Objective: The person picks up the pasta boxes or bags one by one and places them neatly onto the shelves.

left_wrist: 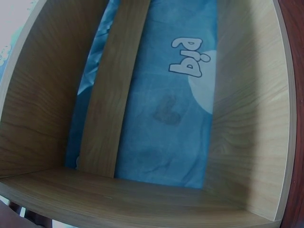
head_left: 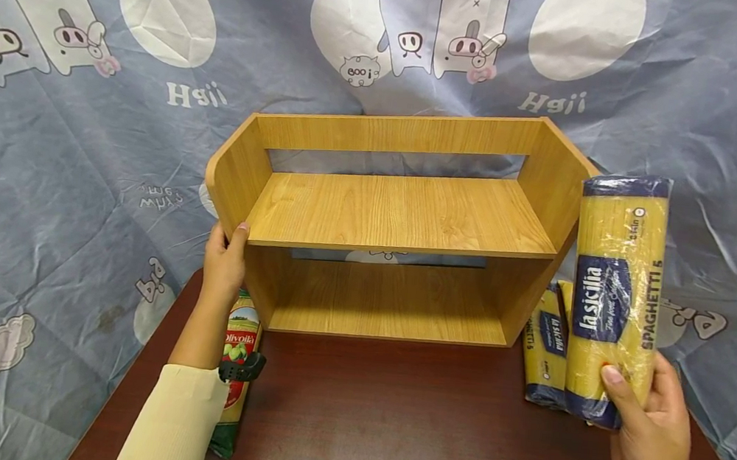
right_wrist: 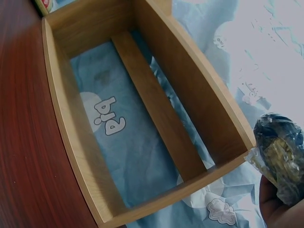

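A two-tier wooden shelf (head_left: 403, 211) stands on the dark red-brown table (head_left: 384, 417); both wrist views look into its lower tier. My left hand (head_left: 225, 261) grips the front edge of its left side panel, the thumb on the inner side near the upper board. In my right hand (head_left: 656, 428) is a yellow and blue pack of spaghetti (head_left: 615, 298), held upright by its lower end in front of the shelf's right side. The right wrist view shows the end of this spaghetti pack (right_wrist: 280, 152) and part of the hand below it.
Behind the held pack, another spaghetti pack (head_left: 546, 351) leans by the shelf's right side, with more yellow packaging beside it. A red and green Olivoilà pack (head_left: 241, 336) lies left of the shelf, partly behind my left forearm. A patterned blue-grey cloth (head_left: 152, 128) hangs around the table.
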`<action>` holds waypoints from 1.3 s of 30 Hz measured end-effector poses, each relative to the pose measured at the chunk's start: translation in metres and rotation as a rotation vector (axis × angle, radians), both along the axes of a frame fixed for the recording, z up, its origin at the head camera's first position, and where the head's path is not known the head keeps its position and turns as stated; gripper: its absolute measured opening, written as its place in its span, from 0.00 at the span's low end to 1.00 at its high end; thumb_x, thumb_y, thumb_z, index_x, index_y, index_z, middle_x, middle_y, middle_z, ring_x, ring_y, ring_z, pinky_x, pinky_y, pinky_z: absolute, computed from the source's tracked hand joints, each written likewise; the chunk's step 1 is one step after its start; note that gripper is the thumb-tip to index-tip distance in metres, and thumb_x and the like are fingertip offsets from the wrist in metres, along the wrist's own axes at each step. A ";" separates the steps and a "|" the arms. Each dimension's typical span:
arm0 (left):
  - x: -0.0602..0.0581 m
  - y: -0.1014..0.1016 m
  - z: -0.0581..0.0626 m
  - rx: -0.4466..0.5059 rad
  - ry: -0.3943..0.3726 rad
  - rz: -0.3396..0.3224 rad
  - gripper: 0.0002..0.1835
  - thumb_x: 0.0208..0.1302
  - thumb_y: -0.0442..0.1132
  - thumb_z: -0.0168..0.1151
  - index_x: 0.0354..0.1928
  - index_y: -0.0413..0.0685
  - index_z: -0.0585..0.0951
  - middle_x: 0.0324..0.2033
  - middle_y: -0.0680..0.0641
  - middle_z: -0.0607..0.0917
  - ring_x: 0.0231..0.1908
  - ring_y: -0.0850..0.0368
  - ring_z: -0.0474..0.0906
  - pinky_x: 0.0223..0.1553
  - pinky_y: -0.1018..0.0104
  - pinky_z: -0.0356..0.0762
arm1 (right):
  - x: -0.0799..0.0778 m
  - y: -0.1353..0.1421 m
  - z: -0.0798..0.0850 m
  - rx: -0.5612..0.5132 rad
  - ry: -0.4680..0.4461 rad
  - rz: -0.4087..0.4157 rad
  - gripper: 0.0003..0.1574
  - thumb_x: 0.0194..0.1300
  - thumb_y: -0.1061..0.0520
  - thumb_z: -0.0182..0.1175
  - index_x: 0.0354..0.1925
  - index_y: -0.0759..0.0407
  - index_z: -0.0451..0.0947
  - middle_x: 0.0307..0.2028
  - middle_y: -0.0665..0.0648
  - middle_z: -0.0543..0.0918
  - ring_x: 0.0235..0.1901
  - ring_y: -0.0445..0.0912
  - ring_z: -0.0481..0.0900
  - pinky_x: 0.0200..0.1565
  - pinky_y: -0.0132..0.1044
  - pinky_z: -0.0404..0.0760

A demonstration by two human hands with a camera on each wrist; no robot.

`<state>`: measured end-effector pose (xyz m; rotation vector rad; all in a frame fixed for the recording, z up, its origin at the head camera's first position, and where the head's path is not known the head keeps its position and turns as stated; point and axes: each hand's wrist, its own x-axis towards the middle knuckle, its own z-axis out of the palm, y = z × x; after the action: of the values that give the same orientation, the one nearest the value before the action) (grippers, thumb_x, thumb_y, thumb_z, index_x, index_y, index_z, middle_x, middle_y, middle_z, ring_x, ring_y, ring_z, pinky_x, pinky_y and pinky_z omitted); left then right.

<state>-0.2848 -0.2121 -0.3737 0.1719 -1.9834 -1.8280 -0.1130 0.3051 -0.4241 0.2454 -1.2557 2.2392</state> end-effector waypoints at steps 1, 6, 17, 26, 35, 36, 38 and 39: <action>0.000 0.000 0.000 0.001 -0.004 0.000 0.26 0.77 0.48 0.50 0.73 0.53 0.69 0.63 0.42 0.75 0.60 0.51 0.72 0.67 0.53 0.67 | 0.000 -0.001 -0.001 0.005 0.003 0.007 0.34 0.68 0.82 0.44 0.69 0.69 0.63 0.47 0.60 0.86 0.40 0.46 0.88 0.33 0.34 0.86; -0.001 -0.001 0.001 0.003 -0.030 0.000 0.27 0.77 0.46 0.49 0.74 0.51 0.67 0.66 0.41 0.74 0.62 0.49 0.71 0.68 0.53 0.65 | 0.000 -0.006 -0.002 0.070 -0.047 0.000 0.35 0.67 0.82 0.45 0.70 0.68 0.63 0.48 0.58 0.86 0.41 0.44 0.88 0.34 0.33 0.86; -0.002 0.000 0.001 -0.005 -0.038 -0.003 0.27 0.77 0.47 0.49 0.75 0.52 0.66 0.66 0.41 0.73 0.62 0.49 0.70 0.68 0.53 0.65 | 0.000 -0.013 0.000 0.162 -0.141 -0.021 0.34 0.67 0.82 0.48 0.68 0.68 0.65 0.44 0.53 0.86 0.38 0.41 0.88 0.33 0.32 0.86; -0.001 0.000 -0.001 0.001 -0.026 0.007 0.28 0.76 0.49 0.51 0.75 0.55 0.66 0.65 0.42 0.74 0.62 0.49 0.71 0.69 0.53 0.65 | 0.000 -0.013 -0.003 0.250 -0.150 0.014 0.33 0.67 0.80 0.50 0.69 0.67 0.66 0.46 0.51 0.85 0.38 0.38 0.88 0.33 0.31 0.85; -0.001 0.000 -0.002 -0.008 -0.013 0.017 0.27 0.76 0.51 0.51 0.73 0.54 0.68 0.63 0.42 0.75 0.61 0.49 0.72 0.67 0.51 0.67 | -0.006 -0.014 -0.012 0.267 -0.143 0.074 0.33 0.69 0.79 0.48 0.69 0.64 0.67 0.45 0.52 0.87 0.37 0.41 0.88 0.32 0.33 0.85; -0.001 0.000 -0.002 -0.009 -0.011 0.019 0.27 0.76 0.51 0.51 0.73 0.54 0.68 0.63 0.42 0.75 0.61 0.49 0.72 0.67 0.51 0.67 | -0.007 -0.014 -0.013 0.269 -0.144 0.076 0.33 0.69 0.79 0.48 0.69 0.64 0.67 0.45 0.51 0.87 0.37 0.41 0.88 0.32 0.33 0.85; -0.002 0.000 -0.002 -0.008 -0.008 0.021 0.27 0.76 0.51 0.51 0.73 0.55 0.69 0.63 0.42 0.75 0.61 0.50 0.72 0.67 0.52 0.67 | -0.008 -0.014 -0.015 0.274 -0.154 0.093 0.33 0.70 0.78 0.47 0.69 0.62 0.67 0.44 0.51 0.87 0.36 0.41 0.88 0.32 0.33 0.85; -0.002 0.000 -0.002 -0.008 -0.007 0.022 0.27 0.76 0.51 0.51 0.73 0.55 0.69 0.63 0.43 0.75 0.60 0.50 0.73 0.67 0.52 0.67 | -0.009 -0.013 -0.015 0.279 -0.161 0.104 0.32 0.70 0.78 0.47 0.69 0.62 0.67 0.44 0.51 0.87 0.36 0.41 0.87 0.31 0.34 0.85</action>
<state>-0.2869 -0.2117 -0.3759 0.1969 -1.9857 -1.8074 -0.1220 0.2917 -0.4396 0.2428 -1.6792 2.2011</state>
